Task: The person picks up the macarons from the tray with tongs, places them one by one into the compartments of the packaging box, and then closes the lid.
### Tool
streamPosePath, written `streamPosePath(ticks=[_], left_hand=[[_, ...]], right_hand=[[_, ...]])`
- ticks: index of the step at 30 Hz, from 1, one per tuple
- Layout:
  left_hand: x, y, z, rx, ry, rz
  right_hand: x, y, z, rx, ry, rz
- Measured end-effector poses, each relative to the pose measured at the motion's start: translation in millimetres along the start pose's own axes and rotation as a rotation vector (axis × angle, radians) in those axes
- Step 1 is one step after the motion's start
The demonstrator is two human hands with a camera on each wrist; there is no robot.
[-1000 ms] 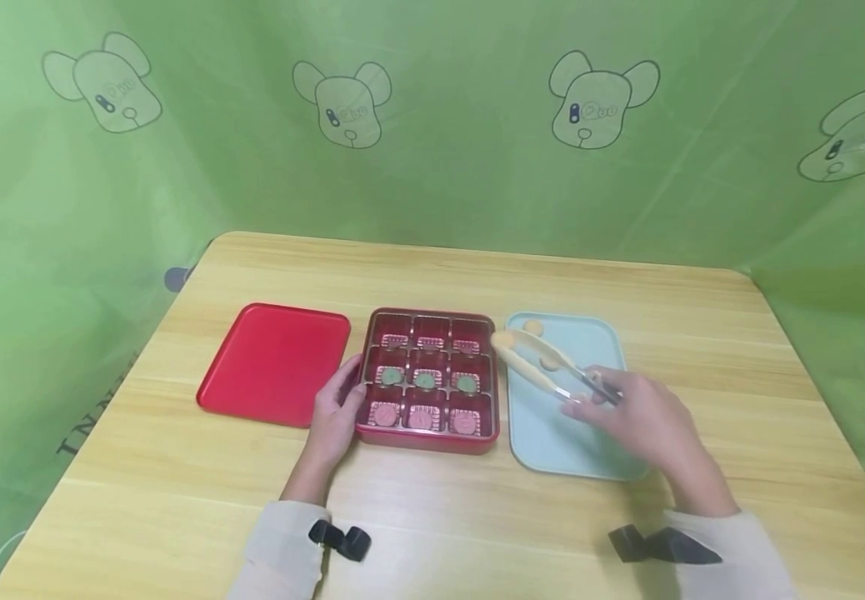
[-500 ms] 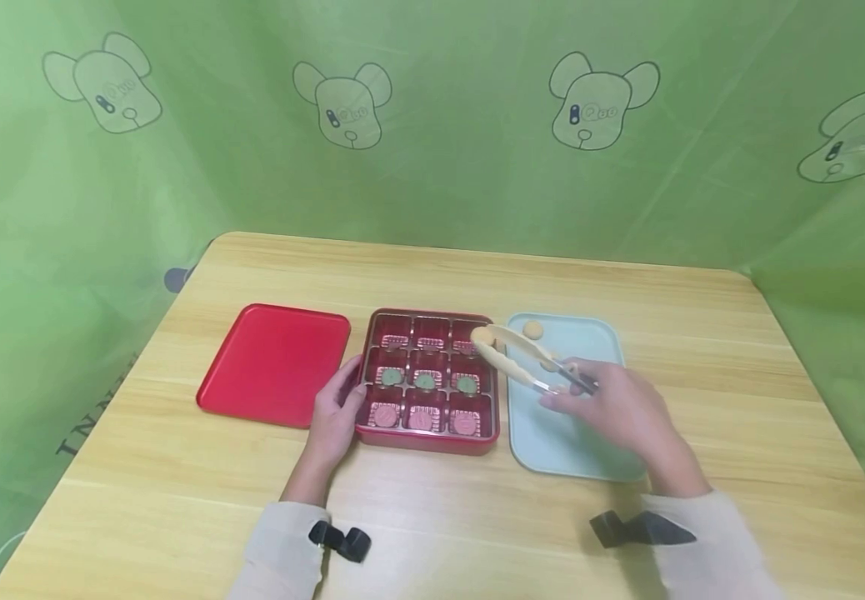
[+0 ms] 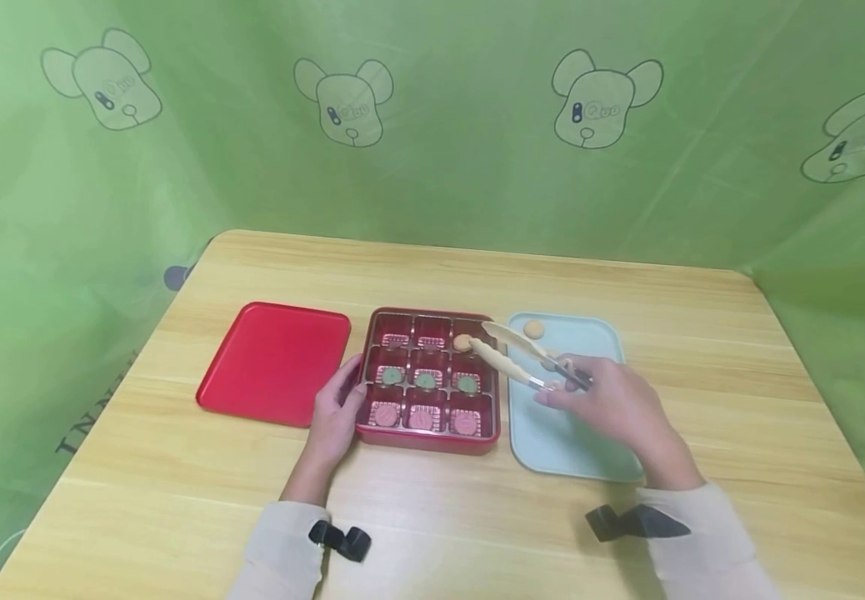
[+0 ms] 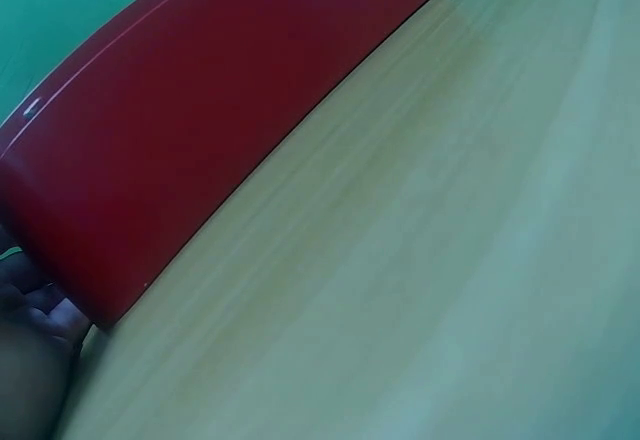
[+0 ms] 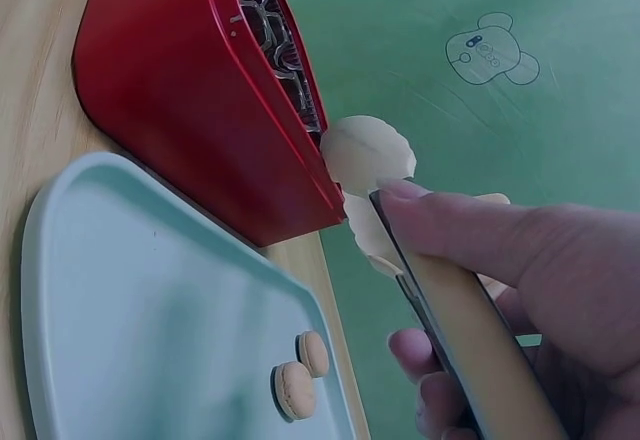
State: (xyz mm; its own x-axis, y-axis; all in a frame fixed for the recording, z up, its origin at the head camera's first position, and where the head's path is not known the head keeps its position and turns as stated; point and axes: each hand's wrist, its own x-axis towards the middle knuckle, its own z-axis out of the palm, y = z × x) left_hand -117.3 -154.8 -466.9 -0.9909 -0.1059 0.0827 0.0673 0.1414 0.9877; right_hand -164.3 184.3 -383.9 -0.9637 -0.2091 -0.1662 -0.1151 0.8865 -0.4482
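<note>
On the table stands a red box with a clear divided insert. Pink macarons fill its front row and green macarons the middle row. My left hand holds the box's left side, thumb at the rim; the left wrist view shows only part of this hand by the box corner. With my right hand I grip tongs, their beige tips spread at the back right compartment. A tan macaron is there, beside one tip; whether it touches is unclear.
A pale blue tray lies right of the box, with tan macarons on it, partly behind the tongs in the head view. The red lid lies to the left. A green printed curtain surrounds the table.
My right hand and the tongs have moved left from over the tray to the box. The tongs' tips have spread and the tan macaron sits lower, at the back right compartment. My left hand stays put.
</note>
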Motion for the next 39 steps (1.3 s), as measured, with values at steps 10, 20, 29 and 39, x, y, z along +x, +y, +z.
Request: streamPosePath(ticks=[10,20,29,39], left_hand=[[0.5,1.1,0.2,0.003,0.001,0.013],[-0.4,4.4,-0.1,0.022,0.005,0.002],[0.4,3.5,0.2,0.018,0.006,-0.004],[7.0,-25.5,-0.1,-0.009,0.012,0.002]], right_hand=[[-2.1,4,-1,0.004,0.006,0.001],[-5.2,10,-4,0.000,0.001,0.006],[-9.9,17,-9,-0.004,0.017,0.018],[-17.9,36,-8,0.015,0.024,0.050]])
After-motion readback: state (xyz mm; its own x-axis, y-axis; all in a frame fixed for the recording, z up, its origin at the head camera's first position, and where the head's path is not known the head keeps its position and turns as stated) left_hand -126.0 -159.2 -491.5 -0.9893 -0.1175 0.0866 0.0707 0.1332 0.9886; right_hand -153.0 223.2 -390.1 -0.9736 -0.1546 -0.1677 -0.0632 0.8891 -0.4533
